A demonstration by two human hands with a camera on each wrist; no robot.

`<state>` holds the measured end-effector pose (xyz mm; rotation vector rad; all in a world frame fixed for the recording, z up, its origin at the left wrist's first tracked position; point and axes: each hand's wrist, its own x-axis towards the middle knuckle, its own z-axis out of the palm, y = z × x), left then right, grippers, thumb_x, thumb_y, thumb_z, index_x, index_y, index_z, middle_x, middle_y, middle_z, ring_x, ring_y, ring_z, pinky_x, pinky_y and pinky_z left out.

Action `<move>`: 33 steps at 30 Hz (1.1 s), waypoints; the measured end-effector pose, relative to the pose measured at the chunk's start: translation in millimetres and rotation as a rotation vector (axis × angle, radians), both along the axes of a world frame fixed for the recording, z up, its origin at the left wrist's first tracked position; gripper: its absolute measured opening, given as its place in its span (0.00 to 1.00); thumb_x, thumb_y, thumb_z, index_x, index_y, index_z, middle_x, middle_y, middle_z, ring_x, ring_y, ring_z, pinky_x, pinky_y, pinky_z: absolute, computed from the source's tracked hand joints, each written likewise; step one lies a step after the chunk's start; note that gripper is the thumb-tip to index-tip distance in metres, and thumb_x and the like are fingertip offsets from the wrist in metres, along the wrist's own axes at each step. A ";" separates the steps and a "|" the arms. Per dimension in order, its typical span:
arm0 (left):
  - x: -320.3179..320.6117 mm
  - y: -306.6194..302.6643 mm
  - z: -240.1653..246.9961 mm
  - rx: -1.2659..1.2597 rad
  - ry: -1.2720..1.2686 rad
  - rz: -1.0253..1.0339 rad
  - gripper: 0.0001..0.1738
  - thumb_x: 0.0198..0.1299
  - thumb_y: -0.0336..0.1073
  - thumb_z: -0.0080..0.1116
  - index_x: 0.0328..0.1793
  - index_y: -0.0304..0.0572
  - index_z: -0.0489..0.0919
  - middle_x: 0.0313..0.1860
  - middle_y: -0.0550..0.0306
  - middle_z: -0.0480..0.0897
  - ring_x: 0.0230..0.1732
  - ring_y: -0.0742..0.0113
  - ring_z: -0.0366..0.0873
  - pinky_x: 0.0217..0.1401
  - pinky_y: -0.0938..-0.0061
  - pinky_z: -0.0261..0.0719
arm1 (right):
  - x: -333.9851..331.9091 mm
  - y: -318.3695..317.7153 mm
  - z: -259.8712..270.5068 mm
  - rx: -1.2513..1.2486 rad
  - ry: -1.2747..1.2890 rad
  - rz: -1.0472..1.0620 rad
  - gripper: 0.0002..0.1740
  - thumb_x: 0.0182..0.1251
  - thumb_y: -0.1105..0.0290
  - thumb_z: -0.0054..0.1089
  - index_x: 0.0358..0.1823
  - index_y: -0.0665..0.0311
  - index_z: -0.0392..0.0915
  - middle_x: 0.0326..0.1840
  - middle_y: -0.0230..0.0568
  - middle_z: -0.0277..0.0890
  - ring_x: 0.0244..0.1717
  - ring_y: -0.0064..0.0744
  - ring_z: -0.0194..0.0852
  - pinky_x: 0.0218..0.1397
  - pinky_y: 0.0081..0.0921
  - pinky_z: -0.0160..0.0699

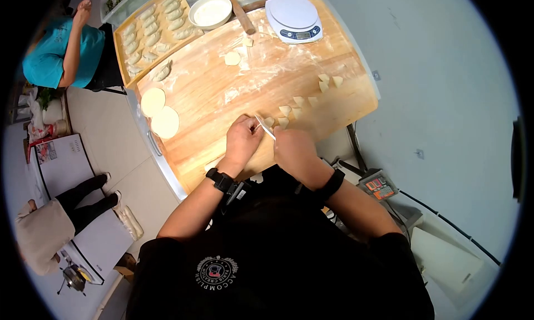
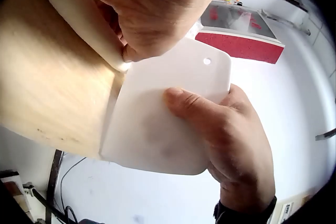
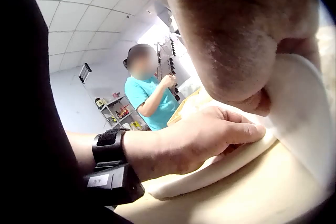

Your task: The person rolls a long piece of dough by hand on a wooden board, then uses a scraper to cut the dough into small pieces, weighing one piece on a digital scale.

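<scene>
Dough roll [image 3: 210, 179]: pale cream, smooth, matte, long and rounded, slightly bowed. Lies at the near edge of the wooden board [image 1: 203, 106], in front of the person; one end reaches the scraper [image 2: 152, 108], the other runs off near left, below the left wrist.

Left hand [image 1: 243, 143]: thumb and fingertips pinch the roll close to the scraper, fingers curled in, the rest of the hand arched over the dough. Right hand [image 1: 297, 156]: grips the scraper, thumb flat along one broad face; fingers behind it, their spread I cannot tell.

Scraper: white, thin, flat, rounded corners, small round hole in one corner. Stands on edge at the roll's end, just beside the left fingertips. Whether the blade is into the dough, cannot tell.

Cut dough pieces [image 1: 284, 110]: small, pale, roughly triangular, scattered from just beside the scraper toward far right.

Left on the board: two flat dough rounds [image 1: 165, 123], edges meeting. Farther, one filled dumpling [image 1: 162, 71] beside a wooden tray [image 1: 118, 53] with rows of dumplings. Far side: white bowl [image 1: 210, 27], wooden rolling pin [image 1: 238, 9], white scale [image 1: 293, 14] to its right. Flour streaks on the wood between.
</scene>
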<state>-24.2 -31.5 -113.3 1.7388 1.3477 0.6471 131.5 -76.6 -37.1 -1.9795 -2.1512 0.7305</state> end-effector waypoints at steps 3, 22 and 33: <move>0.9 1.2 1.2 -0.029 0.025 0.001 0.05 0.58 0.31 0.66 0.36 0.36 0.85 0.34 0.48 0.80 0.34 0.50 0.79 0.39 0.61 0.79 | -5.6 4.8 3.2 -0.104 -0.071 -0.010 0.03 0.58 0.76 0.60 0.33 0.65 0.81 0.29 0.51 0.83 0.33 0.53 0.86 0.37 0.46 0.82; -33.9 -16.1 9.8 0.184 -0.024 -0.230 0.16 0.57 0.29 0.69 0.53 0.38 0.85 0.45 0.50 0.84 0.45 0.49 0.82 0.48 0.62 0.82 | -18.5 -17.2 22.3 -0.072 -0.023 -0.189 0.06 0.65 0.69 0.54 0.34 0.63 0.78 0.29 0.53 0.82 0.36 0.59 0.82 0.42 0.53 0.79; -33.3 -16.3 3.4 0.273 -0.008 -0.317 0.15 0.54 0.26 0.68 0.48 0.39 0.85 0.44 0.50 0.82 0.45 0.47 0.80 0.47 0.60 0.82 | -32.0 -25.3 8.9 -0.072 0.032 -0.201 0.03 0.56 0.74 0.57 0.29 0.65 0.77 0.29 0.53 0.82 0.37 0.56 0.83 0.42 0.48 0.81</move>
